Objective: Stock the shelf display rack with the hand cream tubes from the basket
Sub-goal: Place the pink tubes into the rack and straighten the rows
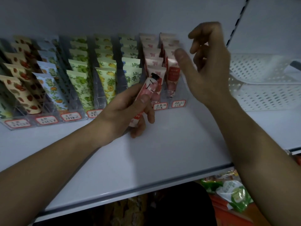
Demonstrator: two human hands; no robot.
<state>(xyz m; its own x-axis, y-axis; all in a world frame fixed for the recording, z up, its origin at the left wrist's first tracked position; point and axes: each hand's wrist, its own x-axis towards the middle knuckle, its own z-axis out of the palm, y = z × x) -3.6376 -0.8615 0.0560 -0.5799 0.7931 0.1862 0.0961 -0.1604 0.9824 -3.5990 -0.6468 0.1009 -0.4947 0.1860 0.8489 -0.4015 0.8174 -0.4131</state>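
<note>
White shelf (162,144), clear display rack (91,101) nearly full across its lanes; white perforated basket (260,88) at right. Step in hand: slotting a pink tube (147,97) into the front of a pink lane. Next, likely tilting it upright and seating it. Left hand (128,111) grips the tube; right hand (205,66) hovers loose, fingers relaxed, holding nothing.

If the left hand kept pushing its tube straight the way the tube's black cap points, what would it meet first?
The left hand holds a pink tube angled up toward the rack. Probably the cap would meet the front pink tube of the second lane from the right; depth is unclear.
</note>
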